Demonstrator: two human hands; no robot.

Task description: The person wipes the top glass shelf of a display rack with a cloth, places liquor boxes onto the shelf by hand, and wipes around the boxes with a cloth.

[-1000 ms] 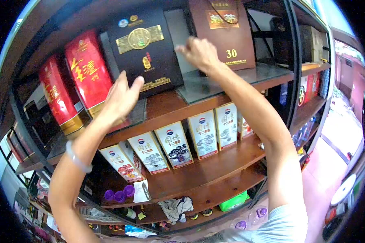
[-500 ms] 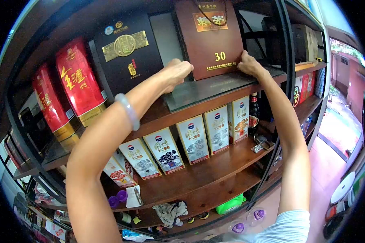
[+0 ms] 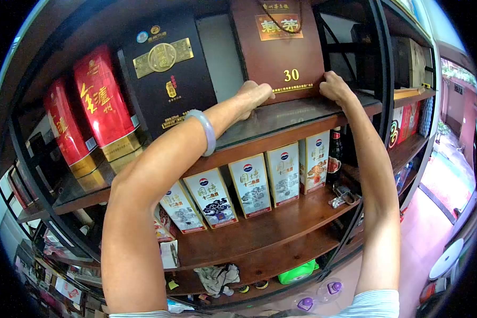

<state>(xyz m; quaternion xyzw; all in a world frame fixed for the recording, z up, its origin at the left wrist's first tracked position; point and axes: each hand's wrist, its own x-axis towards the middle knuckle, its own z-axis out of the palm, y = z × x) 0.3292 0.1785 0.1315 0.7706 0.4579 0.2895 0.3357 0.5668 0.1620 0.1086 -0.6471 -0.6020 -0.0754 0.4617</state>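
Head cam, wearer's POV, facing fwd & down, near shelves point(image 3: 259, 233), wide-angle w/ dark rounded edges

On the upper shelf point(image 3: 270, 141), gold lettering reads "賴茅" and "30" on the brown box point(image 3: 281, 58) toward the right end, and "泸州" on the larger red box point(image 3: 105, 100) near the left.

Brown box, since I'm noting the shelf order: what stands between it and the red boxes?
The black box stands between the brown box and the red boxes, with a gap before the brown box; the head view shows this.
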